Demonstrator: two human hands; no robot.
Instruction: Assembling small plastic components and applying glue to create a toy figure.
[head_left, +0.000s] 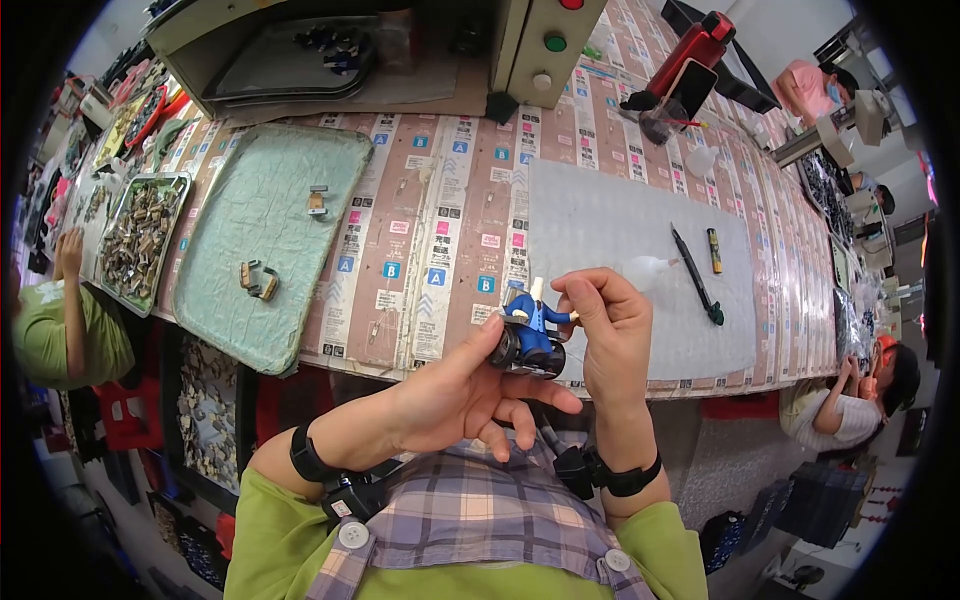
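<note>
A small toy figurine (533, 313) in a blue suit, with a white head, sits on a dark base with black wheels. It is held over the near edge of the table by my left hand (450, 393), thumb at its side and other fingers around and below the base. Beside the figurine's outstretched arm, my right hand (615, 330) is closed with thumb and index finger pinched together. What lies between those fingertips is hidden.
On a white sheet (590, 240) to the right lie a black pen-like tool (697, 275) and a small yellow-green tube (714, 250). A green tray (225, 250) at left carries small metal-and-brown parts. A machine housing (525, 60) stands behind; a red bottle (692, 52) is far right. Other people sit at both sides.
</note>
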